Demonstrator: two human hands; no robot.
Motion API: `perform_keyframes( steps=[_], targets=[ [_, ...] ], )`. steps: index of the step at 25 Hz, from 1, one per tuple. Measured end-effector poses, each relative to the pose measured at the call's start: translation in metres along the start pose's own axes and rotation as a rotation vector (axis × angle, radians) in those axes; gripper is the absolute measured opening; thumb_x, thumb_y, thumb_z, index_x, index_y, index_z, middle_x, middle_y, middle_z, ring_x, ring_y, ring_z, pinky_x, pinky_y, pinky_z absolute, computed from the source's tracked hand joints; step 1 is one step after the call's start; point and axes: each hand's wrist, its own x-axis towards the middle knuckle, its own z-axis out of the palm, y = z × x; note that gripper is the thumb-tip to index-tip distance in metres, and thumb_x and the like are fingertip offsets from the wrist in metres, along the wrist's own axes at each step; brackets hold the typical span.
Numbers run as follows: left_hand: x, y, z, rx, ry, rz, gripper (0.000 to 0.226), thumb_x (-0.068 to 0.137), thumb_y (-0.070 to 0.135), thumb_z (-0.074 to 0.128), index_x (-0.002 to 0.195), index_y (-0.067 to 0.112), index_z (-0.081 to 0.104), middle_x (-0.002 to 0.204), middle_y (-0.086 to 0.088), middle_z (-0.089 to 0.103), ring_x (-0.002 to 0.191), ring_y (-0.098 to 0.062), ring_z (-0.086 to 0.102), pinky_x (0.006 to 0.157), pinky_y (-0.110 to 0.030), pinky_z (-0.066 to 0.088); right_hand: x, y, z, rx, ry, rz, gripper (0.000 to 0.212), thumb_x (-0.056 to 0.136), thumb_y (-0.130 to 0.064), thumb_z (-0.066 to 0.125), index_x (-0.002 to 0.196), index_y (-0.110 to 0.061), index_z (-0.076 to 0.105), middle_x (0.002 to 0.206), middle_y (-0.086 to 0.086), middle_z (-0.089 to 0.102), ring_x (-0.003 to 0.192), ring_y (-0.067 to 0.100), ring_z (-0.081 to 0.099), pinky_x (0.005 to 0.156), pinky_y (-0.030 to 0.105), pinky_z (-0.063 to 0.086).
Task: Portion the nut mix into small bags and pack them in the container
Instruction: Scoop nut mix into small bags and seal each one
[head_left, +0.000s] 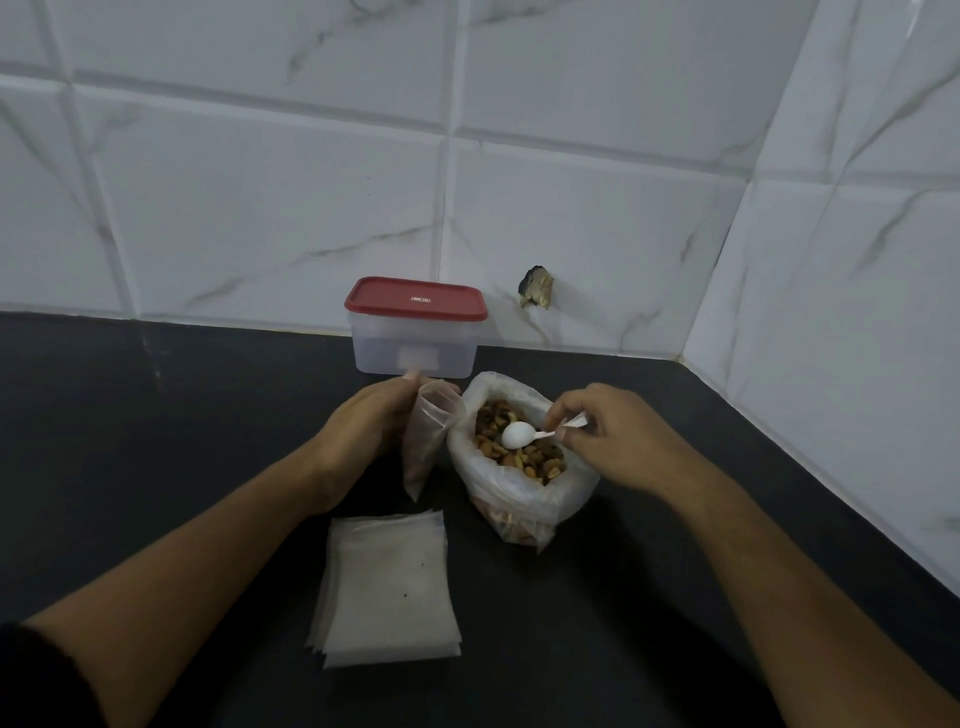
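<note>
Stack of empty bags (387, 587) is lying lower centre on the counter (156, 441). Mid-frame, my left hand (363, 421) is gripping one small bag (428, 436) and my right hand (618, 441) is pinching a white spoon (516, 435) over the nut mix (527, 461). Red-lidded container (415, 340) is sitting behind them, by the wall.

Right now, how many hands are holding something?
2. The left hand holds a small bag beside the nut bag; the right hand pinches the white spoon over it.

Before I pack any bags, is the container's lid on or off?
On. The red lid sits flat across the top of the clear container.
</note>
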Motion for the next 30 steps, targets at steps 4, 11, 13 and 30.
perform_keyframes(
  steps=[4,11,13,30],
  targets=[
    [-0.001,0.0,-0.004,0.029,0.055,0.03,0.032,0.108,0.025,0.046,0.118,0.014,0.075,0.113,-0.013,0.075,0.107,-0.031,0.07,0.098,-0.047,0.054,-0.001,0.0,0.002,-0.054,0.051,-0.04,0.007,0.096,-0.036,0.068,0.1,-0.035,0.073,0.105,-0.012,0.051,0.094,0.006,0.054,0.076,0.027,0.045],
    [-0.017,0.011,-0.008,-0.01,0.25,0.088,0.015,0.097,0.024,0.067,0.087,0.015,0.074,0.081,-0.001,0.071,0.076,-0.017,0.067,0.067,-0.032,0.058,-0.004,-0.037,0.01,0.092,0.256,-0.184,0.024,0.097,-0.039,0.068,0.117,-0.029,0.071,0.118,-0.013,0.061,0.109,0.001,0.056,0.086,0.02,0.044],
    [-0.026,0.013,-0.013,-0.065,0.292,0.141,0.017,0.096,0.02,0.069,0.097,0.004,0.073,0.087,-0.007,0.074,0.076,-0.018,0.069,0.067,-0.03,0.059,-0.004,-0.063,0.013,0.264,0.245,-0.226,0.027,0.095,-0.04,0.07,0.12,-0.028,0.07,0.117,-0.017,0.065,0.11,-0.003,0.059,0.09,0.019,0.047],
    [-0.034,0.028,-0.043,-0.268,0.535,0.149,0.026,0.102,0.037,0.062,0.103,0.014,0.076,0.091,-0.003,0.073,0.088,-0.019,0.071,0.077,-0.032,0.06,0.018,-0.133,0.053,0.301,-0.058,-0.24,0.007,0.094,-0.02,0.074,0.097,-0.025,0.076,0.091,-0.009,0.074,0.087,0.003,0.069,0.081,0.028,0.057]
  ],
)
